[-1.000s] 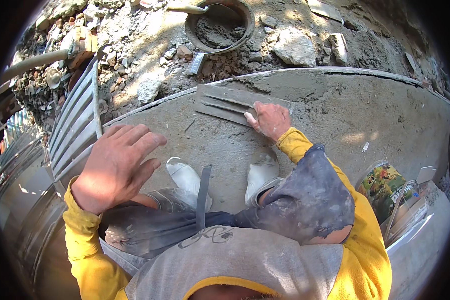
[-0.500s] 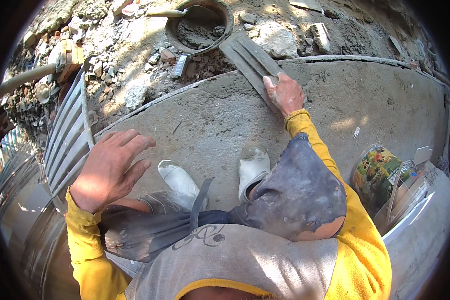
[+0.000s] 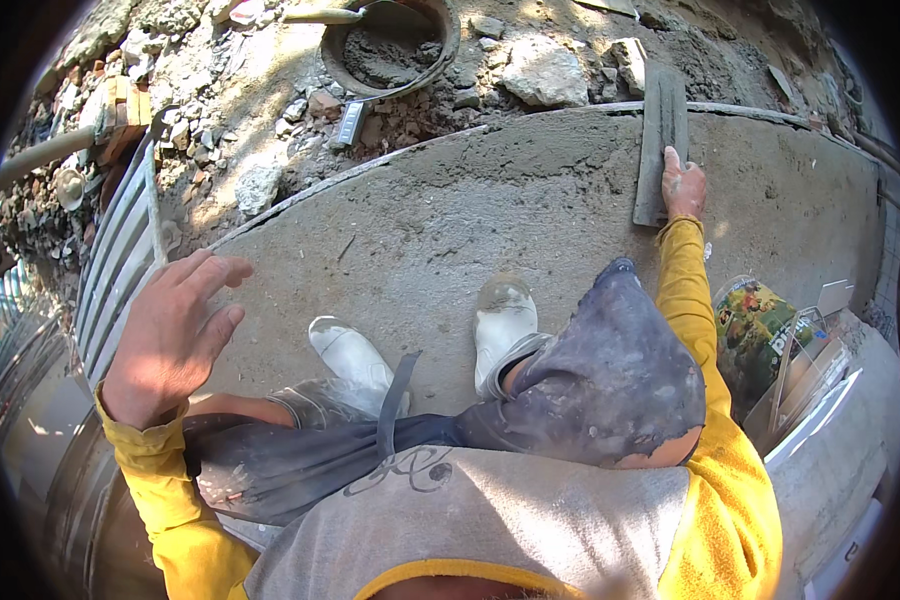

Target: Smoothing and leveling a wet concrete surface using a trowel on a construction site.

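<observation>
My right hand (image 3: 684, 186) is closed on a long, grey plastering float (image 3: 662, 110). The float rests across the far edge of a strip of wet-looking cement (image 3: 560, 190), its long side pointing away from me. My left hand (image 3: 175, 325) hangs in the air at the left, fingers loosely apart, holding nothing. Below it are grey metal bars (image 3: 120, 260). Beyond the cement edge stands a round bucket of mortar (image 3: 385, 55), with a trowel (image 3: 322, 16) lying over its rim.
White boots (image 3: 350, 352) on my feet stand on the cement strip. Rubble and a large stone (image 3: 545, 72) lie past its edge, near a small grey box-shaped piece (image 3: 350, 125). At the right are a printed bucket (image 3: 760, 335) and leaning panels (image 3: 820, 410).
My right hand has swept the float to the right along the cement and turned it from slanting to nearly straight ahead. My left hand has shifted slightly left, still empty.
</observation>
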The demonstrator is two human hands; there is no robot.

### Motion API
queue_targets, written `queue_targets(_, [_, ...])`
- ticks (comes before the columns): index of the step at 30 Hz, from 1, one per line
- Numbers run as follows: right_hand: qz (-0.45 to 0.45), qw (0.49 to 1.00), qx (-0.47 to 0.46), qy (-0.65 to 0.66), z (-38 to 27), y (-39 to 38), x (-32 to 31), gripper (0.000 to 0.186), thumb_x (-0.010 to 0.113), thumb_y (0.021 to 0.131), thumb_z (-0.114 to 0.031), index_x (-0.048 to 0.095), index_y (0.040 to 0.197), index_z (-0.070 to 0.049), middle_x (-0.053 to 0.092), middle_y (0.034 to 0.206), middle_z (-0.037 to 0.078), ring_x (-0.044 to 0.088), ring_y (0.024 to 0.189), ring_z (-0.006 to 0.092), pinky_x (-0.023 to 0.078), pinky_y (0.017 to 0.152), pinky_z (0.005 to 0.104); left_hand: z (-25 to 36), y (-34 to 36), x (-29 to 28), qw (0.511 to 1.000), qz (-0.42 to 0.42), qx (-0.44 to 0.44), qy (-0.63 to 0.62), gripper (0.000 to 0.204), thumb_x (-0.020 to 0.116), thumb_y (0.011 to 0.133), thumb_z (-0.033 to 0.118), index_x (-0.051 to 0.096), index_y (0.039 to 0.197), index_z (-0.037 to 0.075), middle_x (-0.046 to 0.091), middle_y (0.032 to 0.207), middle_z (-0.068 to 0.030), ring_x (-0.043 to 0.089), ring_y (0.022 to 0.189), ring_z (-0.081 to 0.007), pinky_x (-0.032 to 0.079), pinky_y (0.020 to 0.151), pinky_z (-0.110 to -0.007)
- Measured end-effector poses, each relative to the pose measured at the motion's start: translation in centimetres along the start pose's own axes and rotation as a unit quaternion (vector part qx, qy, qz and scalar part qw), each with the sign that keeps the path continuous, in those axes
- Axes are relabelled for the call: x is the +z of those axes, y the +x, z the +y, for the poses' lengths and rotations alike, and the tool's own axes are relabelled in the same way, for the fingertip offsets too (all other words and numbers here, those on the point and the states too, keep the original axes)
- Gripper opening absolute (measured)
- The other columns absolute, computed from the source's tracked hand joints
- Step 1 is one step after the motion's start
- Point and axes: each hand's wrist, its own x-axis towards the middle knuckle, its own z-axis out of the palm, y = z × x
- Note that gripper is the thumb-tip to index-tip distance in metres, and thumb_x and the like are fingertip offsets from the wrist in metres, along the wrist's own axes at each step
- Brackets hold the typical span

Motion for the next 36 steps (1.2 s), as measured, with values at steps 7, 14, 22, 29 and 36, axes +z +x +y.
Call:
queue_targets(7, [-0.023, 0.991, -0.128, 0.000, -6.3, -7.5, 2.5, 0.060, 0.058, 0.090, -0.055, 0.067, 0.111, 0.001, 0.067, 0.107, 0.030, 0.064, 0.103, 0.0465, 0.050, 0.090, 0.0522, -0.3, -0.6, -0.4, 0.996, 0.028, 0.014, -0.088, 0.038, 0.065, 0.085, 0.002, 0.058, 0.122, -0.002, 0.064, 0.110, -0.0166, 0.061, 0.101, -0.0302, 0.047, 0.091, -0.035])
queue_targets(14, [-0.157, 0.944, -0.290, 0.014, -14.6, -16.6, 4.3, 0.055, 0.057, 0.093, -0.053, 0.063, 0.096, 0.001, 0.069, 0.090, 0.028, 0.068, 0.088, 0.0454, 0.054, 0.078, 0.0525, 2.5, 1.2, -0.9, 0.999, -0.015, 0.027, -0.005, 0.035, 0.066, 0.083, 0.005, 0.060, 0.117, 0.000, 0.063, 0.111, -0.0162, 0.059, 0.104, -0.0356, 0.046, 0.093, -0.040])
queue_targets(22, [-0.266, 0.846, -0.461, 0.024, -17.9, -23.2, 7.5, 0.046, 0.059, 0.094, -0.045, 0.059, 0.096, 0.001, 0.069, 0.081, 0.026, 0.069, 0.084, 0.0440, 0.054, 0.077, 0.0520, 4.7, 3.4, 0.2, 0.994, -0.044, 0.088, 0.048, 0.032, 0.065, 0.084, 0.009, 0.060, 0.116, 0.005, 0.061, 0.109, -0.0155, 0.057, 0.102, -0.0387, 0.046, 0.088, -0.044])
queue_targets(29, [-0.130, 0.962, -0.241, -0.003, -12.4, -12.6, 2.2, 0.053, 0.059, 0.091, -0.053, 0.064, 0.101, -0.001, 0.070, 0.098, 0.027, 0.067, 0.096, 0.0437, 0.052, 0.085, 0.0516, 2.5, 1.0, 0.9, 0.997, -0.027, 0.051, 0.047, 0.032, 0.065, 0.084, 0.008, 0.060, 0.115, 0.004, 0.061, 0.107, -0.0155, 0.057, 0.103, -0.0382, 0.046, 0.090, -0.043])
queue_targets(36, [-0.079, 0.977, -0.194, 0.028, -4.9, -8.7, 2.2, 0.057, 0.058, 0.091, -0.057, 0.066, 0.111, -0.003, 0.067, 0.104, 0.030, 0.065, 0.100, 0.0472, 0.051, 0.086, 0.0522, 1.3, 0.1, 0.7, 0.999, 0.001, 0.046, 0.016, 0.033, 0.064, 0.083, 0.004, 0.060, 0.115, 0.002, 0.063, 0.107, -0.0166, 0.059, 0.103, -0.0380, 0.047, 0.090, -0.041])
